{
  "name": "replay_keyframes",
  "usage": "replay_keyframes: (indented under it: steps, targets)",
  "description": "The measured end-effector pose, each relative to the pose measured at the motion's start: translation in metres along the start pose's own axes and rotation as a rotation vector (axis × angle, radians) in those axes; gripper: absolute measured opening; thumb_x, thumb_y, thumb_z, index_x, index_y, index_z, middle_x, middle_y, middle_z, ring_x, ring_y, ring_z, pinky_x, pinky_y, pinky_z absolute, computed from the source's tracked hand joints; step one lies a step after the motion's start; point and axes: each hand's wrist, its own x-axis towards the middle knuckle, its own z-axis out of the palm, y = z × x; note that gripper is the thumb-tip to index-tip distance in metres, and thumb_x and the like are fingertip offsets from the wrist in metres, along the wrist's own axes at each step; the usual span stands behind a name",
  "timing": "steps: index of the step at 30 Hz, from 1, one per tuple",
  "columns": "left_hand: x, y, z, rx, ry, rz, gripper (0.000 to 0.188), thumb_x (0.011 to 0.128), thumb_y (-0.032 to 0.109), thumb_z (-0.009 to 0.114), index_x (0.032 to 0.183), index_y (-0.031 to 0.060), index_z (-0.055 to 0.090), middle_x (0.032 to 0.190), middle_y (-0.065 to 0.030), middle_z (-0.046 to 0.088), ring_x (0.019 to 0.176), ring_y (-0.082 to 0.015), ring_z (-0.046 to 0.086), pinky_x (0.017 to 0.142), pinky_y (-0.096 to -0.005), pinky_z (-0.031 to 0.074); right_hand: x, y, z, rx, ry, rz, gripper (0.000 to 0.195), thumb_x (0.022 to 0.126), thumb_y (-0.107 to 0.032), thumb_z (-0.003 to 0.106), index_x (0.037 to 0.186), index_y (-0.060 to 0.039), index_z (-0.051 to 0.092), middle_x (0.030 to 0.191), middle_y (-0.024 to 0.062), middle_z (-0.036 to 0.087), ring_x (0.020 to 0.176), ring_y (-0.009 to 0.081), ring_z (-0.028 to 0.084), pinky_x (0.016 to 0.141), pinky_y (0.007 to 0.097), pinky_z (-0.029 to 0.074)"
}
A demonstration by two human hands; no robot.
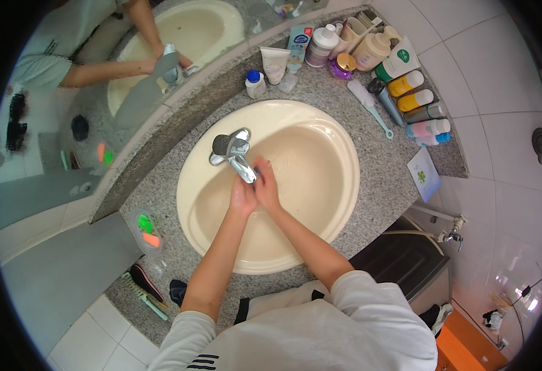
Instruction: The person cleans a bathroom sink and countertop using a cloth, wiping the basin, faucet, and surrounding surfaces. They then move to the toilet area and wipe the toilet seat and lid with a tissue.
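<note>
Both of my hands are cupped close together under the spout of a chrome faucet (242, 168), over a cream oval sink (317, 181). My left hand (244, 197) lies on the left, palm turned up, its fingertips hidden beneath the spout. Against it, my right hand (266, 185) has its fingers slightly curled and a little blurred. No object shows in either palm. Whether water runs from the spout is hard to tell. The faucet stands on the sink's upper left rim.
Bottles and tubes, among them a white bottle with a blue cap (255, 84), line the back of the granite counter (377, 162). A blue-handled brush (373, 109) lies at right. A soap dish (136, 220), a green comb (143, 297) and a mirror (127, 60) are at left.
</note>
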Motion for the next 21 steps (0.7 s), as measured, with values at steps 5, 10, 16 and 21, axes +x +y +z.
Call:
replay_keyframes:
  steps: [5,10,16,21]
  targets:
    - [-0.003,-0.011,-0.035,-0.114,-0.285,-0.024,0.050,0.103,0.041,0.038,0.138,0.0071,0.050,0.138,-0.0089,0.055,0.130,-0.0292,0.050,0.112,-0.0499,0.037,-0.027,-0.041,0.005,-0.319,-0.087,-0.240,0.046,0.087,-0.005,0.053,0.133,-0.0044,0.058,0.144,0.0250,0.046,0.143,0.0462,0.027,0.119,0.0529,0.017]
    - [0.000,-0.009,0.012,0.002,0.073,-0.036,0.044,0.106,0.032,0.038,0.140,0.0065,0.047,0.141,-0.0085,0.053,0.131,-0.0339,0.047,0.107,-0.0571,0.040,-0.018,-0.024,-0.009,-0.318,0.006,-0.250,0.042,0.087,-0.004,0.054,0.128,0.0008,0.058,0.146,0.0248,0.045,0.142,0.0444,0.032,0.119,0.0477,0.019]
    - [0.012,-0.002,-0.005,-0.087,0.009,-0.068,0.030,0.101,0.026,0.054,0.124,0.0068,0.054,0.124,-0.0082,0.058,0.104,-0.0272,0.060,0.083,-0.0403,0.055,-0.041,-0.061,-0.027,-0.012,0.209,-0.184,0.036,0.085,0.005,0.051,0.120,0.0006,0.061,0.137,0.0203,0.055,0.133,0.0356,0.048,0.112,0.0435,0.034]
    - [0.023,-0.008,0.005,-0.082,0.096,-0.203,0.015,0.097,0.024,0.063,0.099,0.0106,0.058,0.083,-0.0026,0.057,0.064,-0.0175,0.053,0.045,-0.0275,0.038,-0.050,-0.033,-0.048,0.104,0.367,0.017,0.038,0.092,0.004,0.048,0.129,0.0000,0.054,0.133,0.0174,0.058,0.127,0.0277,0.053,0.108,0.0387,0.040]
